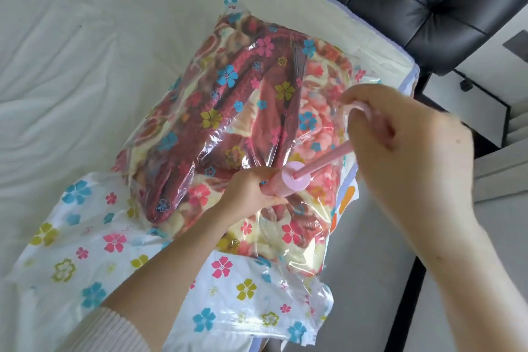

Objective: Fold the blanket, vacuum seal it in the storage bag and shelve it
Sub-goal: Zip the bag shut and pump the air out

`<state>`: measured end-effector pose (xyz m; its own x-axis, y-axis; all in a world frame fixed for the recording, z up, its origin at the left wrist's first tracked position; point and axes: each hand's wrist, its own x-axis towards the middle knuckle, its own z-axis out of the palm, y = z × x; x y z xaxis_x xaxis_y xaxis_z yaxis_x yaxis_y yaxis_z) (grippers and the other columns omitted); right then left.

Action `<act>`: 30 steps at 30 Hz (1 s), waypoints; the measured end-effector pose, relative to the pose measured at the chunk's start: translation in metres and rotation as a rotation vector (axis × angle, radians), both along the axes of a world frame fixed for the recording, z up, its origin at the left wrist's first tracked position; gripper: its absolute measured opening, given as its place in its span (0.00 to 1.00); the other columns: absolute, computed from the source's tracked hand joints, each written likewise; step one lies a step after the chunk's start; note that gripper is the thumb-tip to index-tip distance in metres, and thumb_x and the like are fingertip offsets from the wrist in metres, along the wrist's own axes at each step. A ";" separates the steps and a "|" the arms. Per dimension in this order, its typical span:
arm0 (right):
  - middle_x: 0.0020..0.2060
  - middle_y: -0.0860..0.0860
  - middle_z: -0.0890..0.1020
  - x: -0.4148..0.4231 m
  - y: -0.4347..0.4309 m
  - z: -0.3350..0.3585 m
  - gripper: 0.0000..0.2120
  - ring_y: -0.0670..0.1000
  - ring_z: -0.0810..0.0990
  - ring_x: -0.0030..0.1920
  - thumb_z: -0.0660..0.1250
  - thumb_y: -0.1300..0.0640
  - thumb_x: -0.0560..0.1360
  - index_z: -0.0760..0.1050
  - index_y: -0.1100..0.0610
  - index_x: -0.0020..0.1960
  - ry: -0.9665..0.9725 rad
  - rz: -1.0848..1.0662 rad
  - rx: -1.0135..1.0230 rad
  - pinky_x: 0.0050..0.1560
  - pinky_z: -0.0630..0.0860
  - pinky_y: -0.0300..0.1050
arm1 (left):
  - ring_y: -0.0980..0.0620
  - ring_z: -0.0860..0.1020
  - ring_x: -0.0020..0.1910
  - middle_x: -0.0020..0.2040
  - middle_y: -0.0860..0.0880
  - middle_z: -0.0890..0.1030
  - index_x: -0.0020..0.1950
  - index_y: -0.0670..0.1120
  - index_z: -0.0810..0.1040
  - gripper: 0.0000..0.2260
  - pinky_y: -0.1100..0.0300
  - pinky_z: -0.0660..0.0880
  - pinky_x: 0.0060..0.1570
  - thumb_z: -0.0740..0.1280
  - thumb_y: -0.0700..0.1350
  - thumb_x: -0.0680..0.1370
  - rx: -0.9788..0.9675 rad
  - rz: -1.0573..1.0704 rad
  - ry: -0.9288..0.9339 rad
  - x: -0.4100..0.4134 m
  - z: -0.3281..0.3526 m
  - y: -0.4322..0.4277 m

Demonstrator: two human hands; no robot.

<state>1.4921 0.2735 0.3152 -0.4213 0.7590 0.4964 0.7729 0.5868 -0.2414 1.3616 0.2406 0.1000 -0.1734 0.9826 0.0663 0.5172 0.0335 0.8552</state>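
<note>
A clear storage bag (94, 260) printed with small coloured flowers lies on the bed, its empty end spread toward me. Inside it sits the folded blanket (228, 111), red, cream and pink, with the plastic wrinkled tight over it. A pink hand pump (294, 180) stands on the bag over the blanket. My left hand (254, 194) grips the pump's barrel at its base. My right hand (400, 134) is closed around the pump's handle, with the pink rod (328, 158) drawn out of the barrel.
The bed is covered by a creased white sheet (71, 66). A black padded office chair (423, 3) stands past the bed's far right corner. The bag lies close to the bed's right edge, with floor and white furniture (485, 111) beyond.
</note>
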 end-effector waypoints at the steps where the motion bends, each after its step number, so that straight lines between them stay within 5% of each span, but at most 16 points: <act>1: 0.22 0.48 0.69 0.000 -0.002 -0.002 0.09 0.54 0.66 0.23 0.62 0.60 0.73 0.80 0.51 0.47 0.140 -0.039 0.001 0.26 0.62 0.43 | 0.76 0.72 0.35 0.39 0.58 0.79 0.51 0.45 0.83 0.18 0.79 0.65 0.35 0.80 0.46 0.63 -0.015 0.010 -0.018 0.001 0.002 0.001; 4: 0.23 0.49 0.69 -0.011 -0.018 -0.074 0.10 0.51 0.64 0.22 0.59 0.62 0.73 0.73 0.53 0.52 0.053 -0.032 -0.184 0.23 0.58 0.39 | 0.69 0.74 0.34 0.34 0.59 0.79 0.45 0.47 0.83 0.12 0.78 0.65 0.34 0.78 0.43 0.64 -0.091 0.047 -0.102 0.007 0.003 0.000; 7: 0.19 0.51 0.68 0.000 -0.009 -0.078 0.08 0.57 0.67 0.19 0.58 0.59 0.73 0.74 0.54 0.49 -0.123 0.018 -0.254 0.23 0.56 0.39 | 0.69 0.75 0.36 0.38 0.60 0.81 0.52 0.49 0.83 0.17 0.77 0.66 0.36 0.78 0.43 0.64 -0.094 0.080 -0.144 0.012 -0.001 -0.005; 12: 0.23 0.45 0.67 0.016 -0.012 -0.031 0.10 0.50 0.64 0.23 0.61 0.60 0.74 0.79 0.52 0.50 0.249 -0.132 -0.041 0.26 0.60 0.43 | 0.65 0.76 0.36 0.42 0.53 0.84 0.57 0.48 0.82 0.23 0.74 0.69 0.36 0.80 0.47 0.63 -0.081 0.049 -0.067 0.012 -0.003 -0.002; 15: 0.21 0.49 0.67 0.001 -0.019 -0.094 0.10 0.53 0.67 0.20 0.54 0.59 0.74 0.72 0.54 0.51 -0.104 -0.009 -0.232 0.24 0.55 0.37 | 0.69 0.74 0.32 0.33 0.59 0.80 0.53 0.50 0.83 0.18 0.76 0.66 0.33 0.78 0.47 0.65 -0.163 0.079 -0.070 0.016 0.000 -0.005; 17: 0.22 0.50 0.65 0.002 -0.006 -0.096 0.12 0.56 0.67 0.22 0.53 0.58 0.77 0.72 0.57 0.54 -0.289 -0.008 -0.254 0.24 0.56 0.40 | 0.68 0.74 0.33 0.38 0.57 0.82 0.56 0.51 0.82 0.20 0.76 0.66 0.34 0.78 0.47 0.65 -0.198 0.098 -0.106 0.018 0.000 -0.006; 22: 0.20 0.50 0.67 0.018 -0.006 -0.037 0.10 0.53 0.61 0.20 0.61 0.60 0.73 0.78 0.55 0.50 0.168 -0.132 -0.058 0.22 0.55 0.38 | 0.59 0.78 0.41 0.46 0.54 0.84 0.59 0.52 0.81 0.25 0.76 0.67 0.36 0.79 0.50 0.63 -0.244 0.103 -0.108 0.014 0.001 -0.001; 24: 0.21 0.48 0.66 0.016 -0.014 -0.068 0.11 0.49 0.60 0.21 0.59 0.61 0.72 0.75 0.54 0.52 0.131 -0.090 -0.133 0.23 0.54 0.40 | 0.57 0.79 0.42 0.43 0.54 0.84 0.56 0.53 0.81 0.21 0.75 0.65 0.35 0.78 0.52 0.65 -0.267 0.080 -0.038 0.019 0.004 -0.001; 27: 0.22 0.52 0.70 0.016 -0.016 -0.089 0.11 0.57 0.68 0.23 0.54 0.58 0.77 0.71 0.55 0.55 -0.194 -0.057 -0.312 0.25 0.54 0.40 | 0.56 0.79 0.40 0.41 0.53 0.84 0.54 0.53 0.82 0.16 0.73 0.64 0.33 0.76 0.53 0.67 -0.288 0.073 0.065 0.026 0.011 -0.003; 30: 0.22 0.53 0.74 0.027 -0.010 -0.038 0.09 0.58 0.70 0.23 0.62 0.59 0.74 0.78 0.53 0.51 -0.033 -0.100 -0.142 0.24 0.59 0.39 | 0.58 0.76 0.38 0.42 0.52 0.84 0.56 0.52 0.82 0.20 0.74 0.64 0.31 0.78 0.51 0.65 -0.266 0.111 0.007 0.021 0.009 -0.002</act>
<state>1.5187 0.2632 0.2770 -0.3545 0.8592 0.3689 0.8343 0.4687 -0.2901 1.3826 0.2383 0.1089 -0.2811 0.9407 -0.1900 0.5033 0.3130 0.8054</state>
